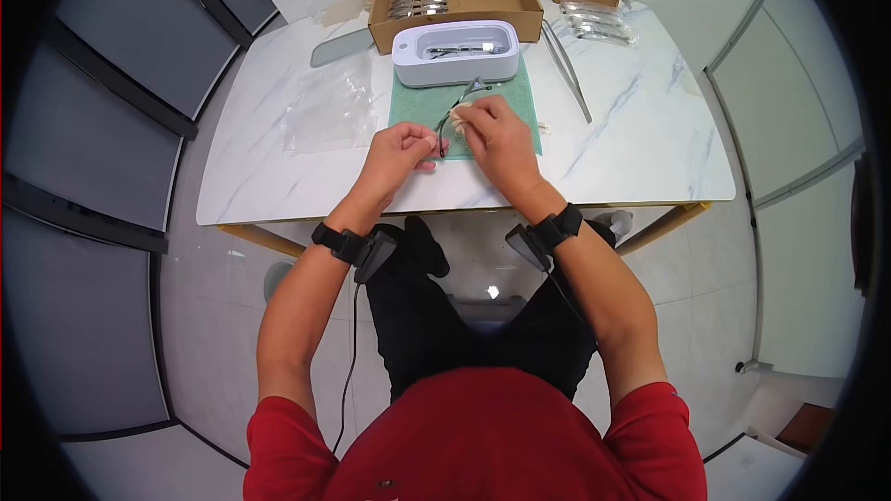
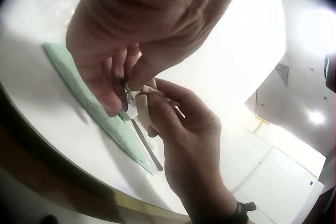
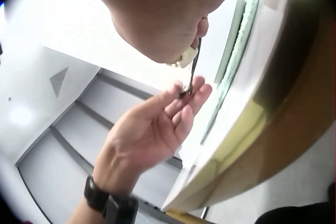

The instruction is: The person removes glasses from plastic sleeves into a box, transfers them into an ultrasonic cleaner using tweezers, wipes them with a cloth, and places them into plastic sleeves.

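Observation:
Dark-framed glasses (image 1: 445, 121) are held between both hands above a green cloth (image 1: 513, 97). The left hand (image 1: 401, 153) pinches one end of the glasses with thumb and fingertips. Fingers of the right hand (image 1: 501, 141) pinch a cream cloth (image 1: 458, 119) against the frame; in the left wrist view this cream cloth (image 2: 143, 108) lies between the two hands. A thin dark temple arm (image 3: 195, 66) runs from the right hand down to the left fingertips in the right wrist view. The fingers hide part of the frame.
A white ultrasonic cleaner (image 1: 455, 74) with glasses inside stands behind the hands. Behind it is a cardboard box (image 1: 376, 30) with wrapped glasses. Tweezers (image 1: 568, 74) and bagged items (image 1: 599, 23) lie to the right, clear plastic bags (image 1: 325, 111) to the left.

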{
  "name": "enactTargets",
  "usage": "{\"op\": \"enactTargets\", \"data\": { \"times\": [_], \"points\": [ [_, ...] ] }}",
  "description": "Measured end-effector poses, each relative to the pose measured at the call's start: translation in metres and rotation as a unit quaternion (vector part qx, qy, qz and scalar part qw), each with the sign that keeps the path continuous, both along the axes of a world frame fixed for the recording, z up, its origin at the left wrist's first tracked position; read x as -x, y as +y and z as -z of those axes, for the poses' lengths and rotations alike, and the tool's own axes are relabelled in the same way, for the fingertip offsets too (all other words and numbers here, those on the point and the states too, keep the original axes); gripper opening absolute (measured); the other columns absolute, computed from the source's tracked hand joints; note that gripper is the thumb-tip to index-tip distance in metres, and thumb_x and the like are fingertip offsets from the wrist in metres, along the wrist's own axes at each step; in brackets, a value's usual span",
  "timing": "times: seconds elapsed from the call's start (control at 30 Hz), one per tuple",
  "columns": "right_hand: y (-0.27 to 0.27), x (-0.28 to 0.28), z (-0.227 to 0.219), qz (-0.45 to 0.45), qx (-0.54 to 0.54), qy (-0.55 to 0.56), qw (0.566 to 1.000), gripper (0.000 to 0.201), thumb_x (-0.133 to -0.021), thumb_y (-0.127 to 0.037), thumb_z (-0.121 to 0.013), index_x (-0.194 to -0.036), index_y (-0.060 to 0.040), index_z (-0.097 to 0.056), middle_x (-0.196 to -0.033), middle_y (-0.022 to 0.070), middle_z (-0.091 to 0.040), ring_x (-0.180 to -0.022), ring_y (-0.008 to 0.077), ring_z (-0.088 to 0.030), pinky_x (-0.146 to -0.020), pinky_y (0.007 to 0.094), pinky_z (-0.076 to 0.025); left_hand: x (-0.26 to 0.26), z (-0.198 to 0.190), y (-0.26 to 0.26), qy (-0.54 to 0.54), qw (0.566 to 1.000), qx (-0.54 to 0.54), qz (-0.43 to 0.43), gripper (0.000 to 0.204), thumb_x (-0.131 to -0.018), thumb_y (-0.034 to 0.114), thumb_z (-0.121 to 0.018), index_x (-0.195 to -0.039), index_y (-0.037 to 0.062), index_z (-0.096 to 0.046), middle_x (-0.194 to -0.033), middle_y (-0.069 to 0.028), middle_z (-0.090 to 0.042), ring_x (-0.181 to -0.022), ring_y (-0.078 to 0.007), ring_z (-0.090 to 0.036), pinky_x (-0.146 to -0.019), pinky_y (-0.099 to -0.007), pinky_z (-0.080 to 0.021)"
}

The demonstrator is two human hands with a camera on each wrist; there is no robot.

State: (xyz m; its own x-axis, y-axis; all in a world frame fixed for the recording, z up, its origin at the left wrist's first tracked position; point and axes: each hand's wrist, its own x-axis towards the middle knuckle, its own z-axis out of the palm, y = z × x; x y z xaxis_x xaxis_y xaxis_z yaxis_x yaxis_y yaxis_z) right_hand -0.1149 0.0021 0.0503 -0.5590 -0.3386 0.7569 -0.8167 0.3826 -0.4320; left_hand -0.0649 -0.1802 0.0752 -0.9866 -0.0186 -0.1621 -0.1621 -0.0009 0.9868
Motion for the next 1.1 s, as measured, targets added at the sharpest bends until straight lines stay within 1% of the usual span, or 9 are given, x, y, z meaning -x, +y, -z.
{"op": "enactTargets", "data": {
  "times": [0.43, 0.5, 0.57, 0.67, 0.77, 0.83, 0.93, 1.07, 1.1],
  "points": [
    [0.027, 0.014, -0.018, 0.089, 0.107, -0.103, 0.985, 0.018, -0.082, -0.001, -0.066, -0.099, -0.0070, -0.064, -0.095, 0.0112, -0.060, -0.082, 0.0307, -0.064, -0.069, 0.0390, -0.053, -0.024, 0.002, 0.003, 0.012, 0.998, 0.025, 0.047, 0.015, -0.098, 0.012, -0.057, -0.106, -0.0010, -0.060, -0.105, -0.0134, -0.071, -0.096, -0.0155, -0.068, -0.079, -0.0275, -0.054],
    [0.024, 0.007, -0.013, 0.056, 0.075, -0.049, 0.994, 0.018, -0.082, -0.001, -0.066, -0.099, -0.0067, -0.064, -0.095, 0.0114, -0.060, -0.080, 0.0301, -0.065, -0.069, 0.0383, -0.053, -0.025, 0.001, 0.003, 0.013, 0.998, 0.025, 0.051, 0.015, -0.098, 0.012, -0.057, -0.106, -0.0011, -0.060, -0.105, -0.0134, -0.071, -0.097, -0.0159, -0.068, -0.079, -0.0275, -0.055],
    [0.023, 0.004, -0.008, 0.024, 0.042, 0.004, 0.999, 0.017, -0.082, -0.002, -0.066, -0.099, -0.0064, -0.064, -0.095, 0.0117, -0.061, -0.078, 0.0296, -0.065, -0.068, 0.0377, -0.053, -0.027, 0.002, 0.002, -0.005, 0.999, 0.000, 0.037, 0.014, -0.099, 0.011, -0.056, -0.105, -0.0010, -0.059, -0.106, -0.0146, -0.070, -0.101, -0.0189, -0.068, -0.080, -0.0280, -0.056],
    [0.025, 0.007, -0.003, 0.052, 0.151, -0.100, 0.982, 0.016, -0.085, -0.003, -0.065, -0.100, -0.0064, -0.064, -0.096, 0.0112, -0.062, -0.073, 0.0276, -0.065, -0.066, 0.0357, -0.053, -0.028, 0.010, -0.002, -0.017, 0.996, -0.092, 0.011, 0.013, -0.099, 0.010, -0.056, -0.104, -0.0012, -0.058, -0.108, -0.0163, -0.069, -0.106, -0.0231, -0.067, -0.081, -0.0280, -0.057],
    [0.032, 0.010, 0.001, -0.017, 0.288, -0.379, 0.879, 0.011, -0.093, -0.007, -0.061, -0.102, -0.0033, -0.066, -0.095, 0.0067, -0.067, -0.071, 0.0134, -0.062, -0.063, 0.0278, -0.051, -0.032, 0.006, 0.004, -0.041, 0.986, -0.160, 0.009, 0.011, -0.099, 0.010, -0.056, -0.102, -0.0008, -0.058, -0.108, -0.0178, -0.067, -0.107, -0.0263, -0.067, -0.082, -0.0276, -0.058],
    [0.028, 0.000, 0.000, -0.073, 0.337, -0.409, 0.845, 0.015, -0.094, -0.009, -0.062, -0.106, -0.0009, -0.064, -0.095, 0.0065, -0.067, -0.075, 0.0103, -0.061, -0.063, 0.0249, -0.050, -0.030, 0.012, 0.007, -0.046, 0.981, -0.186, 0.026, 0.011, -0.099, 0.010, -0.056, -0.102, -0.0001, -0.057, -0.108, -0.0180, -0.067, -0.107, -0.0269, -0.067, -0.082, -0.0276, -0.058],
    [0.026, -0.009, -0.001, -0.225, 0.476, -0.569, 0.632, 0.019, -0.096, -0.010, -0.057, -0.113, -0.0023, -0.059, -0.097, 0.0048, -0.066, -0.077, 0.0116, -0.059, -0.065, 0.0255, -0.049, -0.031, 0.013, 0.013, -0.058, 0.974, -0.215, 0.047, 0.011, -0.100, 0.011, -0.055, -0.103, 0.0000, -0.056, -0.107, -0.0174, -0.067, -0.108, -0.0270, -0.067, -0.081, -0.0273, -0.057],
    [0.022, -0.013, 0.004, -0.255, 0.498, -0.574, 0.598, 0.020, -0.094, -0.010, -0.060, -0.112, -0.0002, -0.060, -0.093, 0.0053, -0.067, -0.076, 0.0099, -0.059, -0.065, 0.0227, -0.047, -0.032, 0.017, 0.013, -0.066, 0.970, -0.227, 0.060, 0.012, -0.100, 0.012, -0.055, -0.105, 0.0006, -0.056, -0.106, -0.0151, -0.066, -0.109, -0.0261, -0.066, -0.082, -0.0282, -0.056],
    [0.017, -0.016, 0.005, -0.237, 0.468, -0.564, 0.638, 0.020, -0.094, -0.009, -0.060, -0.112, -0.0001, -0.060, -0.092, 0.0048, -0.067, -0.074, 0.0093, -0.059, -0.064, 0.0225, -0.047, -0.032, 0.018, 0.013, -0.066, 0.970, -0.228, 0.058, 0.012, -0.100, 0.012, -0.055, -0.105, 0.0006, -0.056, -0.106, -0.0151, -0.066, -0.109, -0.0261, -0.066, -0.082, -0.0282, -0.056]
  ]
}}
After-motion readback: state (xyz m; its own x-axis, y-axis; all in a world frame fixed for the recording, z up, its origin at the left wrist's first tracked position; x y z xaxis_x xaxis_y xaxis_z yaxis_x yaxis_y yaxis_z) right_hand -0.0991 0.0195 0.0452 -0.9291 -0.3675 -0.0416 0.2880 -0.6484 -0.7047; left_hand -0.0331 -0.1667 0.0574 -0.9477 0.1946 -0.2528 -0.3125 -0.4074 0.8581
